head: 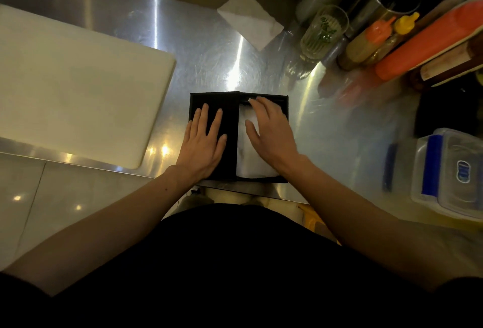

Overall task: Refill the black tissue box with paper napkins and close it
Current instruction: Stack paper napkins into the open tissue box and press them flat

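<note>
- Head view, nearest the camera: my dark-clothed torso and both bare forearms, reaching out over the near edge of the steel worktop (209,48).
- Black tissue box (283,108) sits at that near edge, centred before me. Its lid (230,108) covers the left half only; the right half stands open.
- Left hand (202,144): flat, fingers spread, palm down on the lid. It grips nothing.
- Right hand (271,134): flat and open, pressing the white paper napkins (251,165) down into the open half.
- Handling judgement: napkins are soft, light and springy; press them flat, do not pinch. The box looks rigid and matte; hold it by the sides.
- Elsewhere: a loose napkin (251,19) lies well apart; a smooth white cutting board (78,87) to the left.
</note>
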{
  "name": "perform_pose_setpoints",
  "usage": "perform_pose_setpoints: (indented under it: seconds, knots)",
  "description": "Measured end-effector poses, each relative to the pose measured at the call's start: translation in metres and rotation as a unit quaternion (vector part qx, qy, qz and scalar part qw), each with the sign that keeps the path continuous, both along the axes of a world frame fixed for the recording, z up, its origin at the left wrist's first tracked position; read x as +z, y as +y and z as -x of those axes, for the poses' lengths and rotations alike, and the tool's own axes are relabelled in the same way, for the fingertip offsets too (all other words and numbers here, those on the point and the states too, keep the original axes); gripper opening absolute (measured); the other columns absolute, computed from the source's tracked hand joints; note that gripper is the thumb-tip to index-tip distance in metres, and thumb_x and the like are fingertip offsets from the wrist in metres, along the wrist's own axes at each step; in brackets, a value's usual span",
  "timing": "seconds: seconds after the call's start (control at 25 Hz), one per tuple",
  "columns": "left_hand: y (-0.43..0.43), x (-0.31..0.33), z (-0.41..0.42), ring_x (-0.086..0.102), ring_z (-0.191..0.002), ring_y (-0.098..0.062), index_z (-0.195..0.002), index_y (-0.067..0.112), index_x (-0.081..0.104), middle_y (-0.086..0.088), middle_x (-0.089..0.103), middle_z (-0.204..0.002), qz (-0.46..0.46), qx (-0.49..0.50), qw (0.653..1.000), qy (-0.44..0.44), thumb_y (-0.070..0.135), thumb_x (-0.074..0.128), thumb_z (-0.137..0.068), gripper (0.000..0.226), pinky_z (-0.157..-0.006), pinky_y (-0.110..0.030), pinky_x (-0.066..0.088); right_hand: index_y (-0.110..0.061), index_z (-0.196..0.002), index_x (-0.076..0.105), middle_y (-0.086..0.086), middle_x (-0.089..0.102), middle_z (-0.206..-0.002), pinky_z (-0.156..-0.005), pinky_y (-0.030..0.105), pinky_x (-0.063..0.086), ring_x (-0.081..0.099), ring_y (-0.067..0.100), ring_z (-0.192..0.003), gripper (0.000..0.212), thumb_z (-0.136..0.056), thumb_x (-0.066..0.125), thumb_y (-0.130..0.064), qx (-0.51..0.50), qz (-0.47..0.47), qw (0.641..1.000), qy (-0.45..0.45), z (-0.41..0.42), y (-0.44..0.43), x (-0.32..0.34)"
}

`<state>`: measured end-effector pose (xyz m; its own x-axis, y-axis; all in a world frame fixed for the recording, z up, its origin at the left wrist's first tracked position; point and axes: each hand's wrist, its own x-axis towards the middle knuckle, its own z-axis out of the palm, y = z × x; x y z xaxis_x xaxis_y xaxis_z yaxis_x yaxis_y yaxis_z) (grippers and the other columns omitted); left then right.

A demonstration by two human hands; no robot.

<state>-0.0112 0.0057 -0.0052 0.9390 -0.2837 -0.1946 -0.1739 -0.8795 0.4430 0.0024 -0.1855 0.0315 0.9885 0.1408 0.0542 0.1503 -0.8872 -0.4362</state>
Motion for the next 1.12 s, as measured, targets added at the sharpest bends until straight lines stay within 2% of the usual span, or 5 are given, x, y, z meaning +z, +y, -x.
perform_pose_setpoints:
  seconds: [0.08, 0.32, 0.52, 0.8, 1.12]
  knots:
    - [0.0, -0.001, 0.0, 0.001, -0.15, -0.03, -0.155, 0.021, 0.009, -0.015, 0.004, -0.163, -0.001, 0.003, 1.0, -0.003, 0.042, 0.025, -0.102, 0.06, -0.12, -0.045, 0.008, -0.003, -0.135, 0.048, 0.017, 0.052, -0.135, -0.101, 0.043, 0.043, 0.048, 0.031, -0.124, 0.044, -0.095, 0.054, -0.022, 0.008, 0.0, 0.999, -0.038, -0.022, -0.003, 0.009]
    - [-0.008, -0.002, -0.002, 0.001, -0.15, -0.025, -0.155, 0.024, 0.01, -0.011, 0.004, -0.163, -0.006, 0.032, 0.999, -0.012, 0.045, 0.02, -0.1, 0.06, -0.12, -0.043, 0.005, -0.005, -0.138, 0.044, 0.016, 0.049, -0.137, -0.1, 0.041, 0.04, 0.045, 0.032, -0.123, 0.046, -0.098, 0.048, -0.028, 0.022, -0.008, 1.0, -0.003, -0.1, -0.019, 0.009]
    - [-0.013, 0.004, -0.015, 0.006, -0.15, -0.025, -0.154, 0.021, 0.019, -0.01, 0.011, -0.163, 0.001, 0.052, 0.998, -0.023, 0.041, 0.022, -0.1, 0.058, -0.121, -0.043, 0.01, -0.011, -0.136, 0.047, 0.015, 0.05, -0.133, -0.099, 0.041, 0.044, 0.048, 0.03, -0.12, 0.041, -0.099, 0.047, -0.03, 0.015, 0.017, 0.999, 0.032, -0.17, -0.038, -0.007]
    - [-0.016, 0.007, -0.023, 0.019, -0.147, -0.036, -0.149, 0.008, 0.032, -0.021, 0.023, -0.157, 0.018, 0.044, 0.999, -0.019, 0.033, 0.031, -0.099, 0.056, -0.116, -0.054, 0.024, -0.015, -0.124, 0.056, 0.009, 0.055, -0.127, -0.099, 0.034, 0.047, 0.055, 0.024, -0.117, 0.034, -0.097, 0.053, -0.035, -0.059, -0.027, 0.996, 0.065, -0.27, -0.042, -0.038]
    - [-0.021, 0.005, -0.021, 0.016, -0.148, -0.031, -0.15, 0.008, 0.03, -0.019, 0.021, -0.158, 0.014, 0.062, 0.998, -0.027, 0.028, 0.033, -0.101, 0.053, -0.118, -0.049, 0.022, -0.014, -0.109, 0.065, 0.011, 0.058, -0.115, -0.095, 0.035, 0.048, 0.058, 0.024, -0.101, 0.027, -0.097, 0.052, -0.034, -0.115, -0.013, 0.993, 0.025, -0.305, -0.025, -0.07]
